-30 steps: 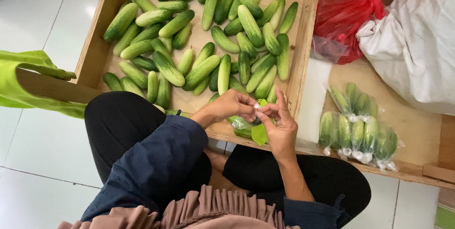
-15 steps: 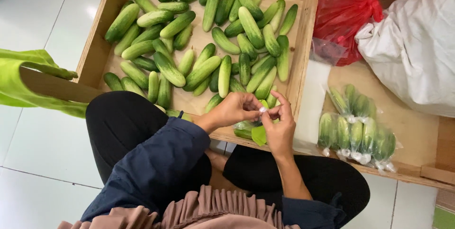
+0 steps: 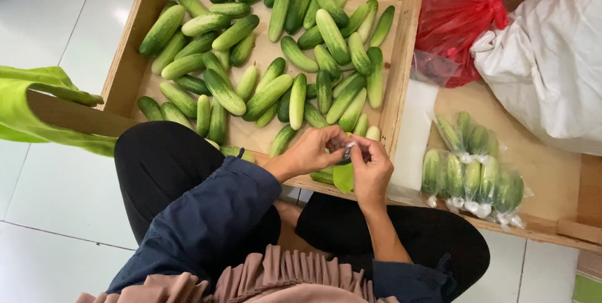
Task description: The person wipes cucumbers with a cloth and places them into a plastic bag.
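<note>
My left hand [image 3: 311, 150] and my right hand [image 3: 371, 168] meet at the near edge of a wooden crate [image 3: 401, 58], both pinching the twisted neck of a clear plastic bag of cucumbers [image 3: 335, 175]. The bag lies mostly hidden under my hands, with a green patch showing below them. Many loose green cucumbers [image 3: 269, 46] fill the crate just beyond my fingers.
Several tied clear bags of cucumbers [image 3: 473, 168] lie on a wooden board [image 3: 539, 159] to the right. A red plastic bag [image 3: 458, 14] and a white sack [image 3: 552, 52] sit behind them. A green cloth [image 3: 37, 99] hangs on a wooden bar at left. White tiled floor surrounds.
My hands have shifted slightly, the fingers working closer together at the bag's neck. Everything else stays in place.
</note>
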